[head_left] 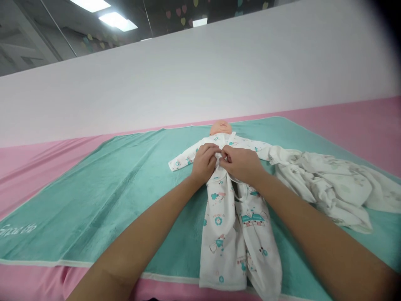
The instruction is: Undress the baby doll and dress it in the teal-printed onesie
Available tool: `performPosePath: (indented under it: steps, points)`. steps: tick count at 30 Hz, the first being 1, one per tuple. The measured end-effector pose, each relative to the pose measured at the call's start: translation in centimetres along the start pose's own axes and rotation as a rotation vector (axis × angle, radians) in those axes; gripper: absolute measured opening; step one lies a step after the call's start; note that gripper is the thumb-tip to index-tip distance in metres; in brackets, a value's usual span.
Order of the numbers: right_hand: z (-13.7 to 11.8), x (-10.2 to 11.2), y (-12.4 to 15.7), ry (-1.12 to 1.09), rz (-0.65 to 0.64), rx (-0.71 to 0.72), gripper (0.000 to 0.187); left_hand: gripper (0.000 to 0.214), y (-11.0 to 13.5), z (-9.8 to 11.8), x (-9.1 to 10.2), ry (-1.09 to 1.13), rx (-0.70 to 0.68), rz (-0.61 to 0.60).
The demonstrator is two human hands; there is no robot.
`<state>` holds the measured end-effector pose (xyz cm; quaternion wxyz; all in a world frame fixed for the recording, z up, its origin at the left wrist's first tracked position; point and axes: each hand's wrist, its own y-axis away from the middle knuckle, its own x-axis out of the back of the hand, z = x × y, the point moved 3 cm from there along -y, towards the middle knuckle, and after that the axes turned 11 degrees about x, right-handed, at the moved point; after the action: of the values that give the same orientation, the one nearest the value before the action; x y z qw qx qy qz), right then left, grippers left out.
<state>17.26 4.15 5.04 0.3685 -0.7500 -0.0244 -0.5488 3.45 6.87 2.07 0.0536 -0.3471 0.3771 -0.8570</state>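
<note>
A baby doll (221,127) lies on its back, its head at the far end, dressed in a white baby romper (221,213) with a teal and pink print. The romper's sleeves stretch out to both sides, and its legs point towards me. Over the front of the romper, at the doll's middle, my left hand (205,161) is closed with its fingers pinching the cloth. Close beside it, my right hand (242,163) is pinched on the same front, its fingertips almost touching the left ones. The exact bit of cloth between the fingers is mostly hidden.
A crumpled white printed cloth (332,184) lies to the right, touching the romper's right-hand sleeve. Beneath everything is a teal blanket (125,188) with white edging, spread over a pink cover (354,117). A white wall (188,88) rises behind, with glass above it.
</note>
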Motion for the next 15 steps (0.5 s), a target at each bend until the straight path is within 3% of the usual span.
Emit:
performPosePath:
  steps: [15]
  points:
    - [0.15,-0.11,0.09,-0.003,0.039,0.02,0.01,0.031,0.01,-0.01,0.04,0.005,-0.028,0.003]
